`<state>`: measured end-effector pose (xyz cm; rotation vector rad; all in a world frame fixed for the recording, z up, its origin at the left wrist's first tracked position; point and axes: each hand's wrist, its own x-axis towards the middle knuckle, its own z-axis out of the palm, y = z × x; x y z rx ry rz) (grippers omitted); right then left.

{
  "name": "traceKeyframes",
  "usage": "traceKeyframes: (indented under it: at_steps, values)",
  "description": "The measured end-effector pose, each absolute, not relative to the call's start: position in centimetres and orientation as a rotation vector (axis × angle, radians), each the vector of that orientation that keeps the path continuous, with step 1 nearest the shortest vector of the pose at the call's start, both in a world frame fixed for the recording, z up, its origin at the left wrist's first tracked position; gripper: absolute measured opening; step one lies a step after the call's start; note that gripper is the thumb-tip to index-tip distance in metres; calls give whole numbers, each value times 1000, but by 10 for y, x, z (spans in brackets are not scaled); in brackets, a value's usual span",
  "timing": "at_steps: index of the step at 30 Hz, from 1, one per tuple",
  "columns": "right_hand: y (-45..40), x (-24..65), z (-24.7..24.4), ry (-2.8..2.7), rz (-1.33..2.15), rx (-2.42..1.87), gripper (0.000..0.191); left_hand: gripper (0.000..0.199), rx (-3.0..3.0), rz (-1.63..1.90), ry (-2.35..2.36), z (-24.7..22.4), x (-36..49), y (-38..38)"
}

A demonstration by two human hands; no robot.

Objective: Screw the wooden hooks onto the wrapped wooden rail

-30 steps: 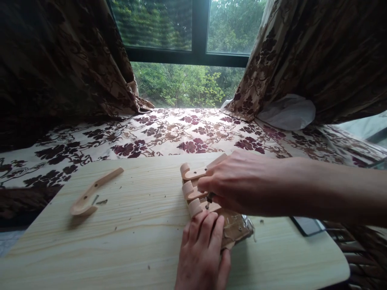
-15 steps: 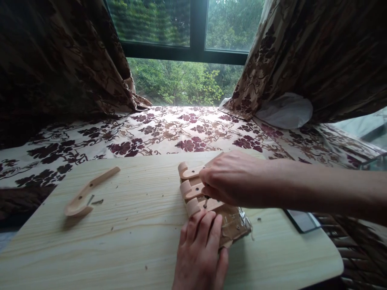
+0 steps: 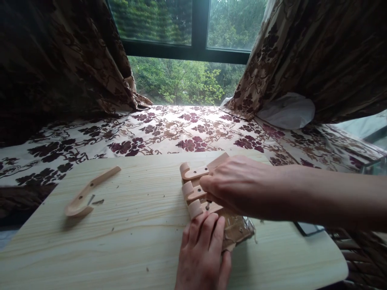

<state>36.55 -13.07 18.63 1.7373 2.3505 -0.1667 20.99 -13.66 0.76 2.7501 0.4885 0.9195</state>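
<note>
Several pale wooden hooks (image 3: 196, 173) lie side by side across a block wrapped in brown cardboard and clear tape (image 3: 235, 230), their curved ends facing left. My left hand (image 3: 201, 245) grips the block's near side, its fingertips against the nearest hook (image 3: 196, 208). Closed above the hooks, my right hand (image 3: 231, 181) holds a screwdriver (image 3: 208, 205). Only the thin shaft shows below the fist, its tip at a screw hole in the nearest hook; the handle is hidden. Dark screw heads or holes dot the other hooks.
A loose wooden hook (image 3: 90, 187) rests on the pale wooden table (image 3: 136, 249) at left, beside two screws (image 3: 97, 201). Small dark bits are scattered around. A phone-like flat object (image 3: 310, 228) sits at the right edge. Floral cloth (image 3: 163, 133) and a white bag (image 3: 288, 110) lie beyond.
Both hands and the block with its hooks appear slightly further right in view. My right fist has turned a little, showing more of the farthest hook. The screwdriver stays at the nearest hook.
</note>
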Motion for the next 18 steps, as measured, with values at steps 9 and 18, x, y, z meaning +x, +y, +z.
traceKeyframes:
  at_steps: [9,18]
  values:
    - [-134,361,193,2339,-249,1543,9,38,2758,1014,508,12,214,-137]
    - [-132,378,173,2256,-238,1881,25,39,2773,977,472,13,211,-135]
